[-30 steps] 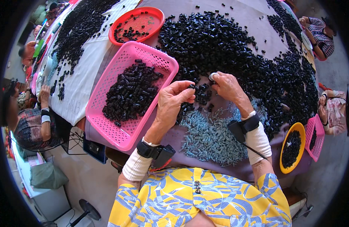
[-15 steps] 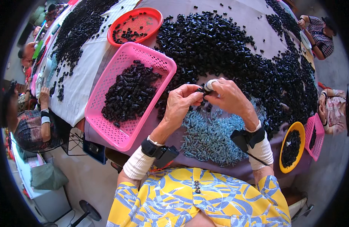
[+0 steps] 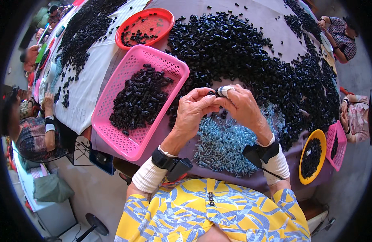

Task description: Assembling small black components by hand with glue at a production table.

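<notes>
My left hand (image 3: 194, 111) and my right hand (image 3: 243, 108) meet over the table, their fingertips pinched together around a small black plastic part (image 3: 211, 92). Most of that part is hidden by the fingers, so its exact shape does not show. A white wrap covers one finger of my right hand. Just below the hands lies a heap of small bluish metal springs (image 3: 224, 151). Beyond them spreads a large pile of small black plastic parts (image 3: 222, 44). To the left of my left hand, a pink perforated basket (image 3: 113, 141) holds many black pieces.
Touching the basket's far end is a red tray (image 3: 164, 26) with scattered black parts. At the right edge stand a yellow bowl (image 3: 324, 149) and a smaller pink basket (image 3: 340, 135), both with black pieces. Other people (image 3: 35, 135) sit around the tables.
My fingertips have drawn closer together, and less of the black part shows between them. Both hands stay in nearly the same place above the springs.
</notes>
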Motion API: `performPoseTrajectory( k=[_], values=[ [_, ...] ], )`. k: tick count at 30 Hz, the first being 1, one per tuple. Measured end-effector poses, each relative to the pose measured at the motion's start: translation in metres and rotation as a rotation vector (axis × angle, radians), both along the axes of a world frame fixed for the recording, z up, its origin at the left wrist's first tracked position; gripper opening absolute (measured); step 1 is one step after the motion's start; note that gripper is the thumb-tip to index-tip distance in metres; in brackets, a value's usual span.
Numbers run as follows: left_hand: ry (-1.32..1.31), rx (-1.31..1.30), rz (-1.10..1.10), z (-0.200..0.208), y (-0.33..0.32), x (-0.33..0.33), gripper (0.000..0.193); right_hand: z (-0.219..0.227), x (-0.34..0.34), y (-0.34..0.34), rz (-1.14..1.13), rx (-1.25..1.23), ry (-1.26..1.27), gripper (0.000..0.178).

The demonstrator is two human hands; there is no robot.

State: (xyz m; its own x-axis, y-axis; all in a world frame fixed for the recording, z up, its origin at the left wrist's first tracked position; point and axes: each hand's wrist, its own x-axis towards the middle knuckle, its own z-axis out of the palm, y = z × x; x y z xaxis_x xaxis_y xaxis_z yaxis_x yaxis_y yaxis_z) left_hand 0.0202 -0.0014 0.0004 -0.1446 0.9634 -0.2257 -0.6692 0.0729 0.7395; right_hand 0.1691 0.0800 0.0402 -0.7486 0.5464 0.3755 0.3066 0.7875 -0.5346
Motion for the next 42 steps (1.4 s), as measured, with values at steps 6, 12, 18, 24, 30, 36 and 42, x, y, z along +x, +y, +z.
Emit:
performPoseTrajectory(
  k=[6,12,18,24,30,36,42],
  values=[
    [-0.031,-0.01,0.078,0.006,0.002,0.006,0.019,-0.005,0.001,-0.002,-0.032,0.066,0.042,0.015],
    [0.073,-0.01,0.042,0.007,-0.001,0.003,0.02,0.002,0.003,0.0,-0.054,0.089,0.059,0.015],
    [0.199,0.056,0.016,0.013,-0.003,0.003,0.023,0.008,0.004,0.0,-0.099,0.071,0.095,0.018],
    [0.263,0.063,0.027,0.017,-0.004,0.005,0.023,0.004,0.002,0.0,-0.077,0.172,0.104,0.016],
    [0.284,0.075,0.052,0.015,-0.003,0.006,0.021,0.009,-0.001,0.0,-0.028,0.222,0.095,0.011],
    [0.369,0.065,0.064,0.015,-0.004,0.007,0.02,0.008,0.001,-0.003,0.011,0.216,0.078,0.01],
    [0.443,0.109,0.098,0.014,-0.005,0.009,0.019,0.008,0.003,-0.005,0.02,0.252,0.001,0.008]
  ],
)
